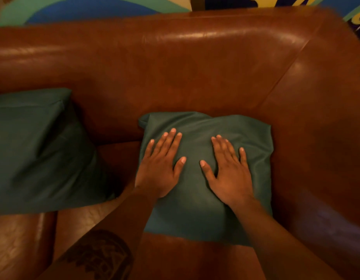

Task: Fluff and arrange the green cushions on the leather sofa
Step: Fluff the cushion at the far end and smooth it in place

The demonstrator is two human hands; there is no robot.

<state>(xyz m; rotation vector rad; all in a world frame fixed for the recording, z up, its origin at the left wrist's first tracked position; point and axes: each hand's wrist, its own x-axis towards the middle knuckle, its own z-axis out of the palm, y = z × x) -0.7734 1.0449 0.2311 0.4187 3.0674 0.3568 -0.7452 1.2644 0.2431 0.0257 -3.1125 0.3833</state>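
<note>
Pressing a soft, square dark-green fabric cushion (207,174) flat under both palms.

Left hand (161,168) and right hand (229,174) lie spread, fingers straight, side by side on its middle; it looks light and yielding with slick cloth, so its side edges, just outside each hand, seem best to grip. Beyond the fingertips rises the brown leather sofa (175,63); a second green cushion (39,150) leans left of the left hand.
</note>
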